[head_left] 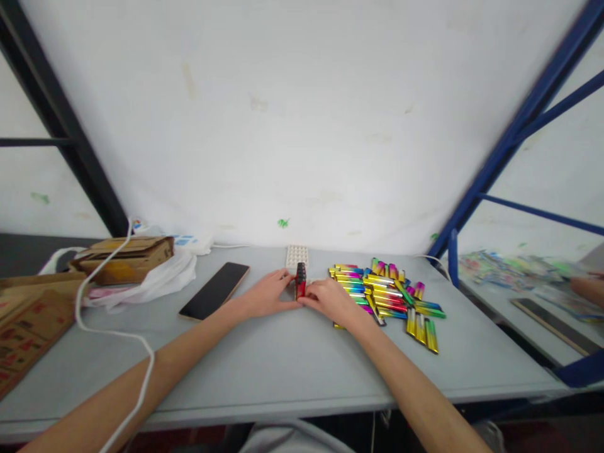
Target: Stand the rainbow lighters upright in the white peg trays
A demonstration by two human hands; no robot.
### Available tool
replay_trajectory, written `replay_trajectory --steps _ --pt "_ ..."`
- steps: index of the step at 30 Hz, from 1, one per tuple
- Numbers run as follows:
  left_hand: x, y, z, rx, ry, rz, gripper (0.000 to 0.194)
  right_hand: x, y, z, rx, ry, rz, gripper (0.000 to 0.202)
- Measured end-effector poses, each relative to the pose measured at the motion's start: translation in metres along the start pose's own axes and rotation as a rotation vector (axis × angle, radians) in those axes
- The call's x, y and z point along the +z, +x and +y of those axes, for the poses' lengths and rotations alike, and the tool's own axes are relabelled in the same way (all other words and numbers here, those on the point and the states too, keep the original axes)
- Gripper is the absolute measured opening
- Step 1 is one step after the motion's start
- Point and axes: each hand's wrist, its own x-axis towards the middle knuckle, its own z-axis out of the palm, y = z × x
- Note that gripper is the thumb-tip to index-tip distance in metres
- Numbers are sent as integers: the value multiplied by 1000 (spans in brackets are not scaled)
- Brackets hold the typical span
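two bare hands meet over a grey tabletop, the left hand and the right hand flanking a small red-and-black piece. the piece lies directly between the fingertips, straight ahead of the person; its long axis runs up the view, toward the wall, roughly crosswise to the line joining the hands. whether it stands upright or lies flat cannot be told. neither hand is clearly the nearer: the right has its fingers bent and closed on the near part of the piece, while the left arches beside it, thumb along the near end and fingers toward the left side; how firmly the left grips cannot be told. just beyond, toward the wall, is a pale dimpled tray. near the right hand, on its outer side, spreads a pile of shiny multicoloured cases, some crossing others. on the left hand's outer side rests a dark phone, set obliquely. farther left are a plastic bag, cardboard boxes and a white cable passing in front of the left forearm. a white wall closes the back; a blue frame bounds the right, with another person's hand blurred beyond it.
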Motion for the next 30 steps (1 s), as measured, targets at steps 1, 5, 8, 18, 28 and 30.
replay_trajectory --steps 1,5,8,18,28,30 --pt "0 0 0 3 -1 5 54 -1 0 0 -24 3 -23 28" --pt "-1 0 -1 -16 -5 -4 56 -16 -5 14 -3 -32 62 34" --pt "-1 0 -1 -21 -9 -4 61 -29 -13 40 135 -195 174 28" --pt "-3 0 0 -27 -13 -3 61 -44 -30 108 361 -347 70 33" --pt "-5 0 1 -17 -43 7 53 -47 -29 105 336 -264 134 24" --pt "-8 0 2 -12 -45 -4 51 -48 -28 103 336 -255 194 26"
